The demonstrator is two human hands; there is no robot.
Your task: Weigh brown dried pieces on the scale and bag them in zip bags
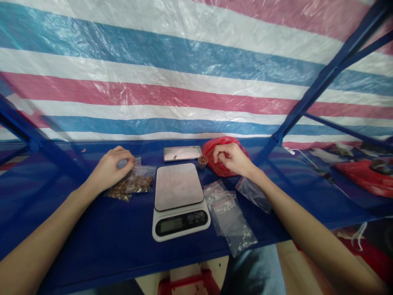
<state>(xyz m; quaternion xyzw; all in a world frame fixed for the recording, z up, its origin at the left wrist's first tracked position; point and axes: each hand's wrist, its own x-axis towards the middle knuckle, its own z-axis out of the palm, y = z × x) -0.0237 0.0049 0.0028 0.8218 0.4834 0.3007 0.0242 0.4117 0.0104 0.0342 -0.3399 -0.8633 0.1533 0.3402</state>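
My left hand (115,167) is at the left, thumb and forefinger curled together over the top of clear zip bags. One zip bag (140,179) of small brown pieces overlaps another filled bag (119,191). Whether the fingertips grip the plastic I cannot make out. My right hand (231,157) is closed above a red plastic bag (216,167), its fingers bent inward; anything between them is hidden. Beside that bag stands a small clear cup (202,162) with brown contents. Between my hands lies a white kitchen scale (179,188), its platform bare and its display apparently reading 0.0.
A phone (182,153) lies behind the scale. Several flat zip bags (229,213) are right of it, and another clear bag (253,194) is under my right forearm. Blue metal posts (319,88) flank the blue table (101,254); a striped tarp (184,82) hangs behind.
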